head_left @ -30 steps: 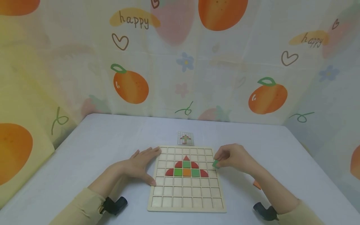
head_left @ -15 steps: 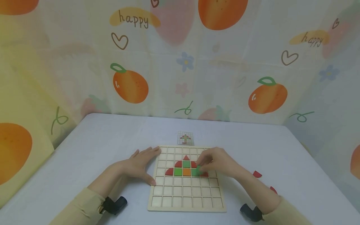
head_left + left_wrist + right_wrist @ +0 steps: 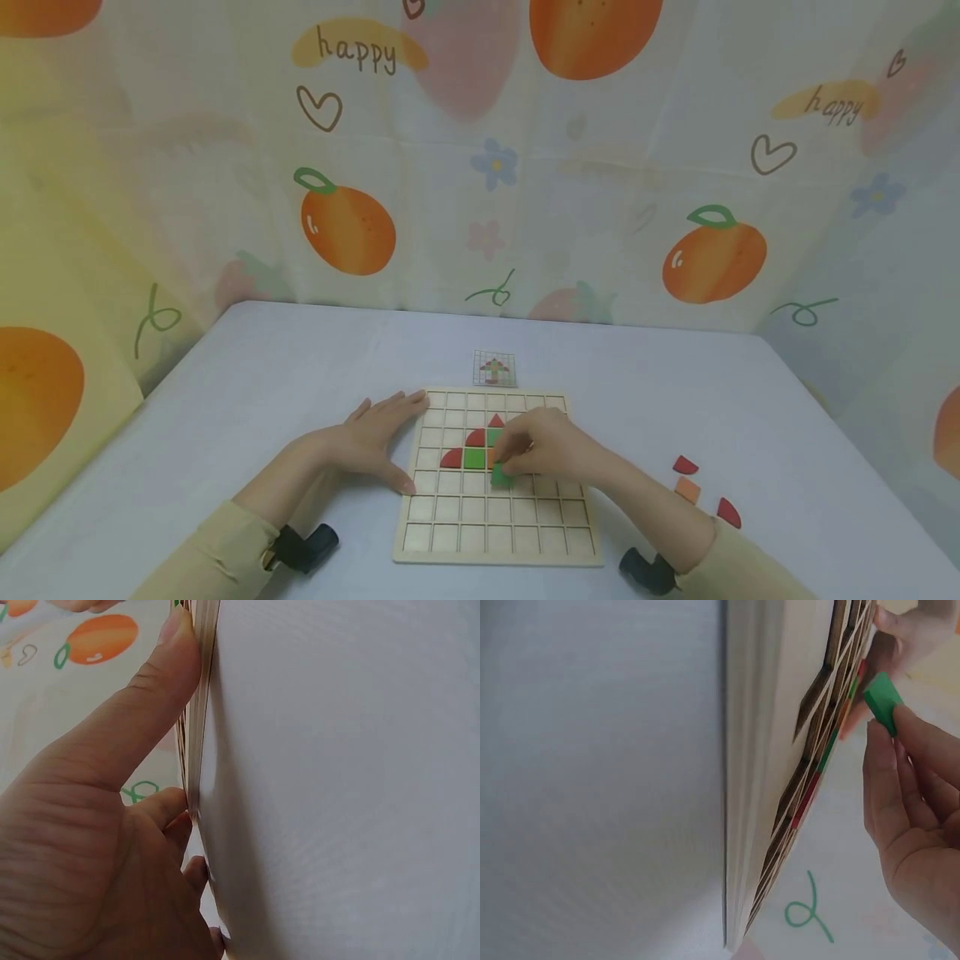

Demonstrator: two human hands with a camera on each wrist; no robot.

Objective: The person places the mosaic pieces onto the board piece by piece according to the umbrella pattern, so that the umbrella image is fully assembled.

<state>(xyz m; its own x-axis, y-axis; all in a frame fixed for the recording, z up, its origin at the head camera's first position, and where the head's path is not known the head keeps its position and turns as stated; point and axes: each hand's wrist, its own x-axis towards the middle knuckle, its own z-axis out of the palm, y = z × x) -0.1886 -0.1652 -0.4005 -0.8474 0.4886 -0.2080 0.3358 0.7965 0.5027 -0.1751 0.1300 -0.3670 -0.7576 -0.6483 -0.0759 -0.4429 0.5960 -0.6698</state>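
Note:
My right hand pinches a green square block between thumb and fingers, over the middle of the wooden grid board. In the right wrist view the green block stands tilted at the fingertips, held off the board's surface. On the board lie a red triangle, red quarter-round pieces and a green square; the right hand hides the pieces on their right side. With fingers spread, my left hand touches the board's left edge, its thumb along the side.
Behind the board lies a small pattern card. Right of the board, by the right forearm, are an orange square, a red quarter-round and another red piece on the white table. A printed curtain hangs behind.
My right hand has carried the green block leftward from beyond the board's right edge to its middle. The loose pieces by the forearm have come into view. The left hand stays in place.

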